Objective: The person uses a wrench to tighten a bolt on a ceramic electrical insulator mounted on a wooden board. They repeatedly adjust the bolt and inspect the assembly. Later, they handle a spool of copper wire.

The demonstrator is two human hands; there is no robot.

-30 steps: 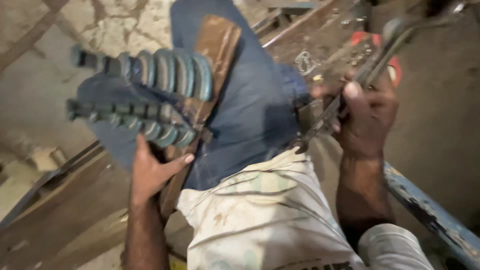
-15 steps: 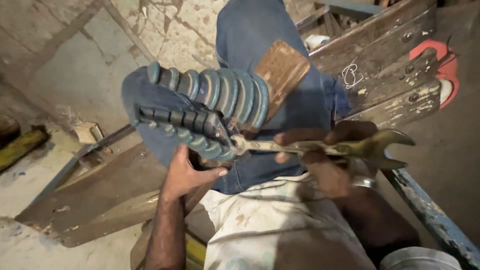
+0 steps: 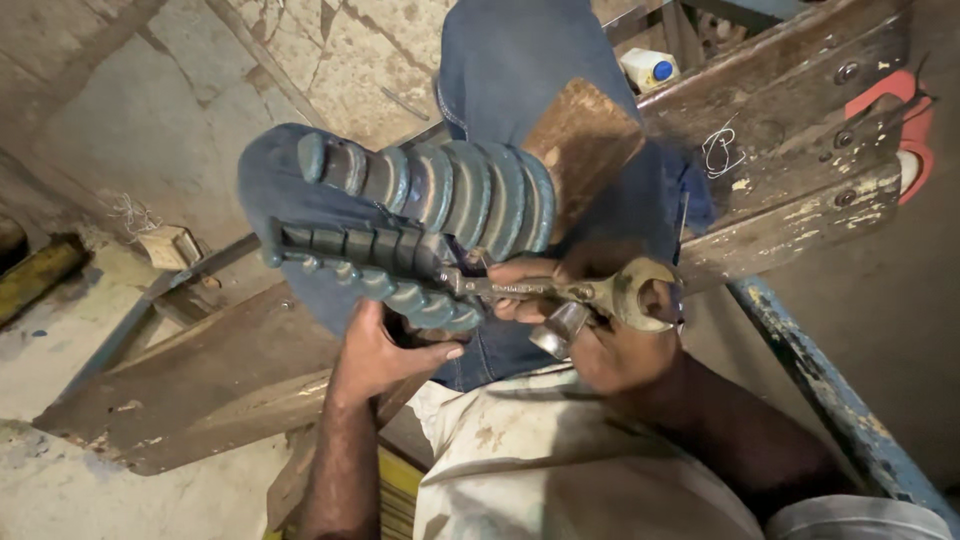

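- Head view, looking down: the right hand [image 3: 610,335] is clenched around the shank of an open-ended spanner [image 3: 590,295], with a short metal socket [image 3: 560,328] pinched under the fingers.
- Its far jaw sits at the lower end of a ribbed grey-green insulator assembly [image 3: 420,225], two rows of stacked discs lying across the person's denim-clad knee [image 3: 520,60].
- The left hand [image 3: 385,350] cups the underside of the lower row, thumb stretched out to the right, fingers hidden beneath the discs.
- A rusty brown plate [image 3: 585,145] rests on the knee just behind the larger discs.
- Farther out, a worn wooden beam with bolts [image 3: 790,150] runs to the right; behind it a small white bottle with a blue cap [image 3: 648,70] stands, contents impossible to tell.
- A red object [image 3: 915,120] at the right edge is cut off and unclear.
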